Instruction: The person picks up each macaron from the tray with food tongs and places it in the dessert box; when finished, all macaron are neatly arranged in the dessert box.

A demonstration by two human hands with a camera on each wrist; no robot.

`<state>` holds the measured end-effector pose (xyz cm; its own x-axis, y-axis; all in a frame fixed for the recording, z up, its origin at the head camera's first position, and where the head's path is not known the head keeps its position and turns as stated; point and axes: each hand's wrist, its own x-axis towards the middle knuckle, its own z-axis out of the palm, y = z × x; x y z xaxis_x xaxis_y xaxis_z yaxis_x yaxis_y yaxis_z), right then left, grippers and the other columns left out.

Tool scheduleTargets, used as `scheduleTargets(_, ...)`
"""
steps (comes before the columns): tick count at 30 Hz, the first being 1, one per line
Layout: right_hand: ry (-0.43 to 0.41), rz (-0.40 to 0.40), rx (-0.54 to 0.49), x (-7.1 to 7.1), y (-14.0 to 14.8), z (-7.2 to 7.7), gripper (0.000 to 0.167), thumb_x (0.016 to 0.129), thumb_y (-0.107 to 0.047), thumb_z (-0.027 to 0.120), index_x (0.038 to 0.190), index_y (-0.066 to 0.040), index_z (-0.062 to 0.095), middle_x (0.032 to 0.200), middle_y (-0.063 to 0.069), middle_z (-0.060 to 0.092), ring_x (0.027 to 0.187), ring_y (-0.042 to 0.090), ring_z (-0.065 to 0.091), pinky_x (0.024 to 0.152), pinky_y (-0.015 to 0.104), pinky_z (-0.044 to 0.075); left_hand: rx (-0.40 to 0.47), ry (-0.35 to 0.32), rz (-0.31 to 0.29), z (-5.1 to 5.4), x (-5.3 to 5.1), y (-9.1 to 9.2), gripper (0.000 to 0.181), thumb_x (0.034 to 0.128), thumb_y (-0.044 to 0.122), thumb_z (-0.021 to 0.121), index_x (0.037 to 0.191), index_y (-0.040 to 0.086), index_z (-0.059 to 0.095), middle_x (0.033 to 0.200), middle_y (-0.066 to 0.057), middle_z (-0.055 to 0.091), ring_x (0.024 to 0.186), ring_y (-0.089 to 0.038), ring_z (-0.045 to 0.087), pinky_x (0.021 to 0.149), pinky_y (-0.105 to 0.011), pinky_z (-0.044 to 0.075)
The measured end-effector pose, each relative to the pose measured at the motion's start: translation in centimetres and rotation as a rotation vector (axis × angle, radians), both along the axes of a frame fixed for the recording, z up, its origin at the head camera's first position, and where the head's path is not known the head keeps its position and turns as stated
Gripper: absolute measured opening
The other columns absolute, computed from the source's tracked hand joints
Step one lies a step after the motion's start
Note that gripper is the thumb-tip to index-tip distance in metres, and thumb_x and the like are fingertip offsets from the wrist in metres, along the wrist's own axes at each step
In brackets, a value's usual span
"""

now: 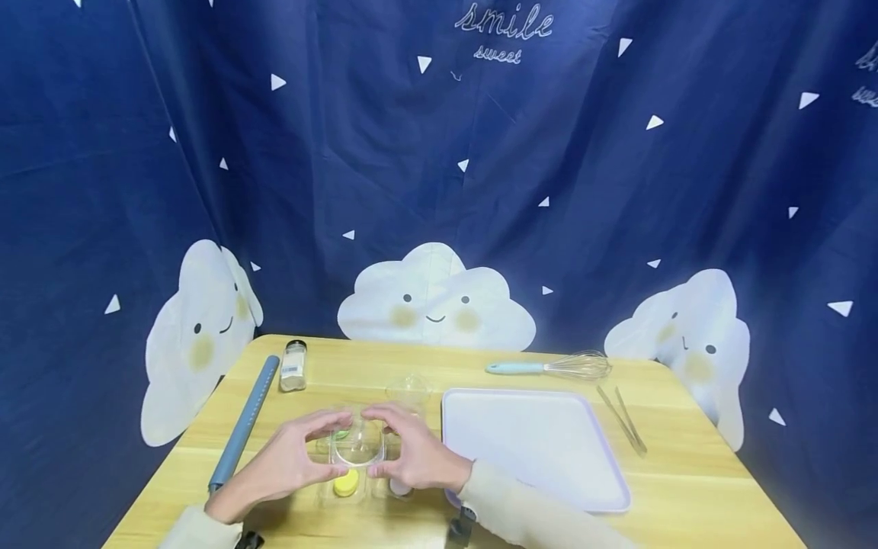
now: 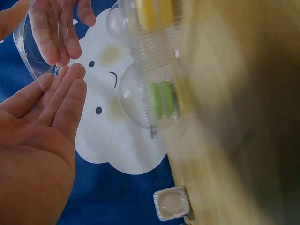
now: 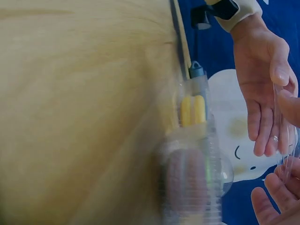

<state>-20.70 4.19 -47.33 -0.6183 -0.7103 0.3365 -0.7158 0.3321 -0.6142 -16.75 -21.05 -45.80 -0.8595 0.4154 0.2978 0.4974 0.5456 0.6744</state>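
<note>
A clear domed plastic lid (image 1: 358, 444) is held between both hands, raised above the table. On its left side the left hand (image 1: 291, 456) grips the rim between thumb and fingers. From the right, the right hand (image 1: 420, 453) pinches it in the same way. Below sit clear plastic containers; one holds a yellow macaron (image 1: 346, 483). A green macaron (image 2: 163, 99) shows under a clear dome in the left wrist view. Blurred in the right wrist view, a pinkish macaron (image 3: 187, 180) lies in clear plastic. The hands partly hide the containers.
A long blue rod-like roll (image 1: 245, 423) lies along the table's left side, near a black-capped clear jar (image 1: 293, 367). A white tray (image 1: 528, 446) with a lilac rim lies right of the hands. Beyond are a whisk (image 1: 549, 367) and metal tongs (image 1: 623, 422).
</note>
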Motion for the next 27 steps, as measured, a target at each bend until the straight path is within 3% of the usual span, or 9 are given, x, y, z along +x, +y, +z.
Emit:
scheduleTargets(4,0.030,-0.002,0.050,0.2,0.0,-0.3,0.081,0.082,-0.026,0.084,0.151,-0.015,0.043,0.151,0.002,0.052,0.134,0.017,0.055,0.104,0.026,0.053,-0.016,-0.046,-0.003,-0.4,0.1,-0.2,0.072,0.0796,0.038,0.085,0.141,0.013,0.057,0.135,-0.006,0.068,0.118,-0.032,0.068,0.101,-0.046,0.057)
scheduleTargets(11,0.034,-0.042,0.094,0.5,-0.2,-0.8,0.078,0.082,-0.033,0.084,0.149,-0.015,0.049,0.148,0.000,0.056,0.126,0.018,0.062,0.102,0.027,0.054,-0.113,-0.075,0.067,-0.9,0.5,-0.3,0.075,0.0770,0.041,0.086,0.142,0.016,0.058,0.142,-0.013,0.063,0.124,-0.039,0.063,0.099,-0.060,0.054)
scheduleTargets(14,0.060,-0.046,0.133,0.7,-0.3,-1.0,0.076,0.084,-0.036,0.082,0.149,-0.013,0.049,0.147,0.001,0.057,0.126,0.018,0.062,0.103,0.028,0.054,-0.124,-0.087,0.074,-1.0,0.6,-0.3,0.075,0.0762,0.043,0.087,0.140,0.013,0.059,0.142,-0.015,0.062,0.126,-0.041,0.061,0.099,-0.061,0.053)
scheduleTargets(19,0.125,-0.059,0.284,1.2,-0.6,-1.0,0.076,0.086,-0.043,0.078,0.150,-0.014,0.047,0.149,0.001,0.055,0.133,0.017,0.057,0.110,0.033,0.052,-0.160,-0.049,0.053,-1.5,1.0,-0.4,0.074,0.0743,0.044,0.088,0.135,0.009,0.063,0.138,-0.014,0.065,0.126,-0.040,0.062,0.100,-0.058,0.053)
scheduleTargets(23,0.176,-0.071,0.400,1.5,-0.9,-1.1,0.076,0.086,-0.047,0.077,0.149,-0.017,0.047,0.149,0.000,0.054,0.134,0.015,0.056,0.110,0.032,0.051,-0.182,-0.037,0.039,-2.0,1.2,-0.4,0.075,0.0739,0.046,0.087,0.134,0.009,0.063,0.139,-0.017,0.064,0.127,-0.041,0.061,0.102,-0.058,0.052)
scheduleTargets(27,0.266,-0.061,0.447,1.6,-1.1,-1.2,0.075,0.084,-0.047,0.078,0.146,-0.016,0.050,0.145,-0.001,0.058,0.132,0.013,0.056,0.110,0.029,0.050,-0.203,-0.049,0.046,-2.4,1.3,-0.4,0.076,0.0738,0.047,0.087,0.136,0.009,0.063,0.141,-0.018,0.063,0.129,-0.041,0.059,0.104,-0.059,0.050)
